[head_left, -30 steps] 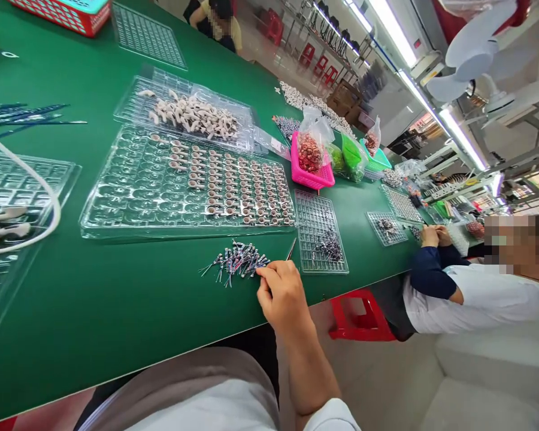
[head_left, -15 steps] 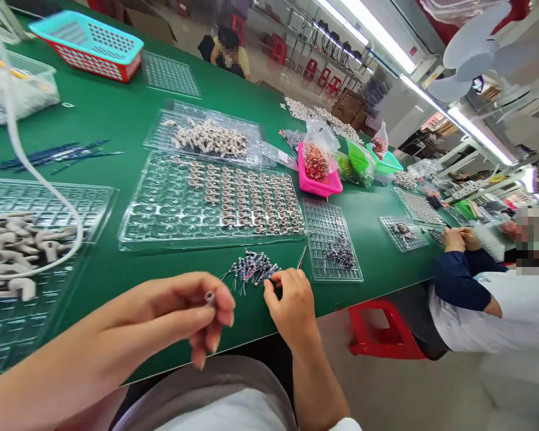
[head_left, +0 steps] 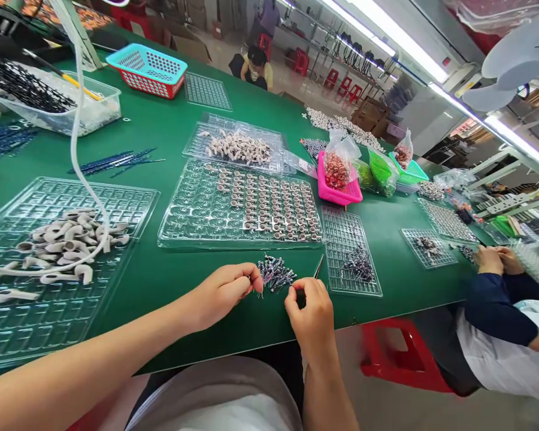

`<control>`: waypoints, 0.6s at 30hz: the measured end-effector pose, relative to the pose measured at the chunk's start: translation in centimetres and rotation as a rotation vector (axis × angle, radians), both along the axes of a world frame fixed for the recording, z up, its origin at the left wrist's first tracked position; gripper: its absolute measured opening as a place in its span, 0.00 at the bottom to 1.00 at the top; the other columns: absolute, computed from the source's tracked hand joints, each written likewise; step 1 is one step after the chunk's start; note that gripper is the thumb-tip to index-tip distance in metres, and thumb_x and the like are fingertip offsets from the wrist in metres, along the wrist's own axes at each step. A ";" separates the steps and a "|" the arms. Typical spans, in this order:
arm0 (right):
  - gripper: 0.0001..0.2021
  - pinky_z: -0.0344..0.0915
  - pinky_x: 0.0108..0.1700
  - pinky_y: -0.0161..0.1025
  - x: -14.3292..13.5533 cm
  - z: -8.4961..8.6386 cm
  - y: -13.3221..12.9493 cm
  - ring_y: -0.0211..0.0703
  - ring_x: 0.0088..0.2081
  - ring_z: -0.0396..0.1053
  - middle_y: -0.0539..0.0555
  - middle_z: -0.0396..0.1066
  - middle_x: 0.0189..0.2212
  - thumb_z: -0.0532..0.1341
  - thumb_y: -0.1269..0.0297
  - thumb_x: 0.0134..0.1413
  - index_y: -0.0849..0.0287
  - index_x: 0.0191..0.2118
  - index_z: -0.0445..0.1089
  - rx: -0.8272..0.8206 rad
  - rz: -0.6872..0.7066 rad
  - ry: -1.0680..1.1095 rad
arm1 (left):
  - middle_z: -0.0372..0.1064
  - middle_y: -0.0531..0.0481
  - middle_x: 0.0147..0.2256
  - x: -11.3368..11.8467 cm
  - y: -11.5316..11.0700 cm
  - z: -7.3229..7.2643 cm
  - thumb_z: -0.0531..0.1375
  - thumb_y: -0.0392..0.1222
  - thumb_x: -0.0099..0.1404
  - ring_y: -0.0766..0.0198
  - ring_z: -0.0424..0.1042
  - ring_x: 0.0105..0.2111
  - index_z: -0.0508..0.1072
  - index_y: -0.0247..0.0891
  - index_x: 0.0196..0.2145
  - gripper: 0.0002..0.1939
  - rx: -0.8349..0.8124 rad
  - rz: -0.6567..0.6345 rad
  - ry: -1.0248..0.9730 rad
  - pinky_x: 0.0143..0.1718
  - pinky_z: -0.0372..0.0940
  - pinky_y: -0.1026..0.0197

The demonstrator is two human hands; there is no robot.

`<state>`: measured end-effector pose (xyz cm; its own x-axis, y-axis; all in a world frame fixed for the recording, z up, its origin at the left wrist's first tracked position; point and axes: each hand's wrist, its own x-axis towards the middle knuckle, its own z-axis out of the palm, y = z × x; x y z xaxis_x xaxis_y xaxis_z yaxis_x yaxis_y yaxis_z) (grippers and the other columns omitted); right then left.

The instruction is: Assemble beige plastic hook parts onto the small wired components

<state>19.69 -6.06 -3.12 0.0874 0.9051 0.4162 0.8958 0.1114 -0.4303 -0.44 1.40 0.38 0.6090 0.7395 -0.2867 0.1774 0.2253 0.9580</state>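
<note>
My left hand [head_left: 233, 290] is closed in a pinch at the left edge of a pile of small wired parts [head_left: 275, 273] with dark bodies and thin leads. Whatever its fingertips hold is hidden. On the pile's right side is my right hand [head_left: 313, 308], thumb and index finger pressed together; what is between them is too small to name. A slim pointed tool like tweezers [head_left: 318, 266] sticks out just beyond its knuckles, and I cannot tell if the hand holds it. Behind the pile lies a clear tray [head_left: 197, 224] with rows of grey-beige earphone-like shells [head_left: 269, 206].
Left, a clear tray [head_left: 36, 323] bears loose grey shells [head_left: 67, 239] under a white hose [head_left: 75, 137]. Right, a smaller tray [head_left: 353, 284] holds dark wired parts. Farther back are a pink basket [head_left: 341, 194] and a blue-red basket [head_left: 148, 69]. A co-worker's hands [head_left: 498, 260] work at far right.
My left hand has moved forward and right to the pile; the small grey piece in its fingers no longer shows. My right hand stays beside the pile. The view has swung left.
</note>
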 end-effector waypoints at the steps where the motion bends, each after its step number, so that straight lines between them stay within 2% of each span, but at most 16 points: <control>1: 0.05 0.64 0.39 0.39 0.1 -0.1 -0.1 0.42 0.33 0.67 0.51 0.70 0.29 0.56 0.74 0.58 0.57 0.33 0.67 0.015 0.004 0.008 | 0.55 0.56 0.22 -0.1 0.0 0.0 0.50 0.40 0.57 0.65 0.52 0.23 0.69 0.38 0.31 0.10 0.043 -0.004 0.019 0.24 0.49 0.63; 5: 0.06 0.64 0.36 0.38 0.2 -0.2 -0.1 0.40 0.31 0.67 0.50 0.69 0.28 0.56 0.74 0.58 0.57 0.35 0.67 0.049 0.029 0.018 | 0.60 0.55 0.26 -0.1 -0.2 0.5 0.52 0.42 0.62 0.64 0.57 0.26 0.72 0.39 0.39 0.12 0.237 -0.009 0.155 0.28 0.53 0.62; 8: 0.06 0.65 0.38 0.40 0.6 0.0 -0.2 0.42 0.34 0.67 0.52 0.69 0.30 0.56 0.76 0.59 0.57 0.36 0.67 0.095 0.042 0.009 | 0.56 0.57 0.25 0.0 -0.3 0.4 0.52 0.44 0.65 0.64 0.56 0.25 0.72 0.39 0.43 0.13 0.275 -0.016 0.198 0.28 0.53 0.63; 13: 0.08 0.67 0.41 0.41 1.1 0.7 -0.5 0.43 0.38 0.68 0.53 0.69 0.34 0.57 0.77 0.60 0.57 0.41 0.67 0.207 0.066 0.087 | 0.56 0.57 0.25 0.0 -0.4 -0.1 0.53 0.47 0.67 0.65 0.57 0.25 0.72 0.39 0.43 0.14 0.300 -0.021 0.206 0.27 0.53 0.63; 18: 0.10 0.68 0.41 0.41 0.7 0.8 -0.7 0.42 0.39 0.69 0.53 0.71 0.35 0.57 0.78 0.60 0.56 0.42 0.68 0.061 0.233 0.148 | 0.62 0.56 0.26 0.0 -0.3 0.0 0.53 0.50 0.68 0.65 0.59 0.25 0.73 0.38 0.44 0.15 0.322 -0.011 0.202 0.27 0.54 0.64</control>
<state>20.39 -6.78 -2.30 -0.0561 0.8818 0.4683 0.7709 0.3363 -0.5409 -0.48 1.11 0.35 0.5727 0.8048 -0.1558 0.3710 -0.0849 0.9247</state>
